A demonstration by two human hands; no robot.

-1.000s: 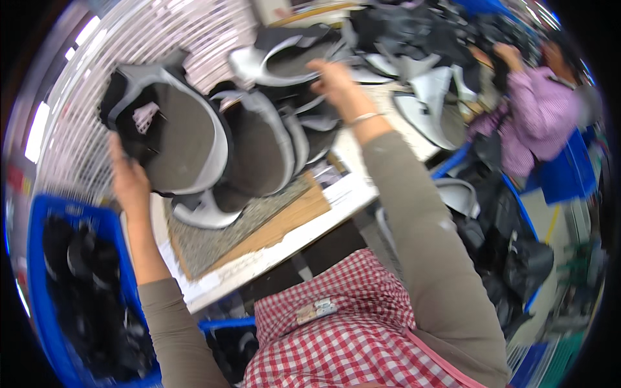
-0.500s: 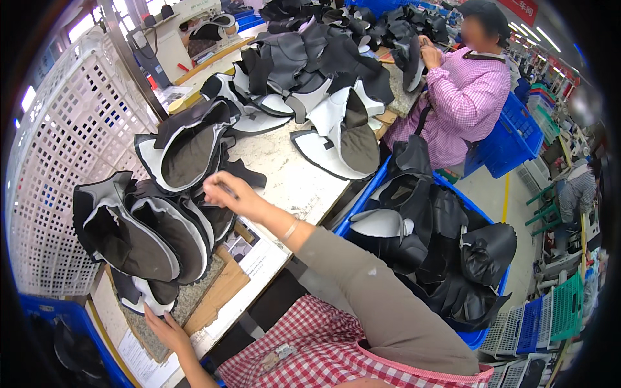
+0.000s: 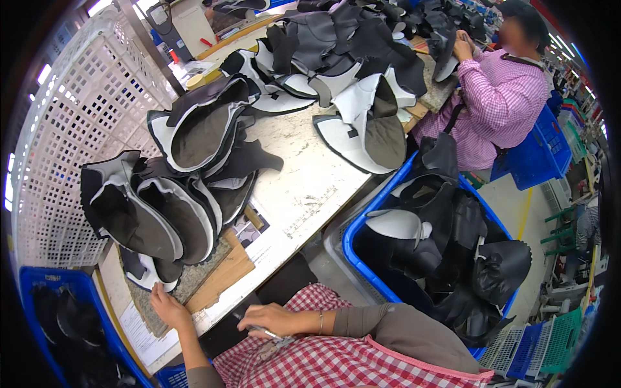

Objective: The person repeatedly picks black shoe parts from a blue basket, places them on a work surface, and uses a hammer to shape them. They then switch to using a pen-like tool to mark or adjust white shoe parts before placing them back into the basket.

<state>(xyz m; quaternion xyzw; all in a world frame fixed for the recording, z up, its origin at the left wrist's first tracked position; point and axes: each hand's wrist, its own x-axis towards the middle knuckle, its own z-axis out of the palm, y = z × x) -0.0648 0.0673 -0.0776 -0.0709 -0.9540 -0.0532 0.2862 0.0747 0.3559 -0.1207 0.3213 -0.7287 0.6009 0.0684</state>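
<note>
My left hand [image 3: 171, 312] has its fingertips at the lower edge of a small black-and-white shoe upper [image 3: 154, 271], which lies on a grey stone slab [image 3: 145, 309]. The fingers look closed on that edge. Low in front of the apron, my right hand [image 3: 272, 319] grips a slim silver pen-like tool [image 3: 264, 332]. Right above the small piece, lined shoe uppers [image 3: 178, 216] with brown insides lean together in a stack. Another lined upper [image 3: 204, 132] rests against them farther back.
A white perforated basket [image 3: 65, 161] stands at the left, above a blue crate [image 3: 48, 279]. To the right, a blue crate [image 3: 352, 242] is full of black uppers. A co-worker in a pink checked top [image 3: 501, 97] handles a piece. A wooden board [image 3: 223, 275] lies beside the slab.
My right hand has come down from beside the stack of uppers to the front of my apron. My left hand stays at the small piece. The view has shifted slightly.
</note>
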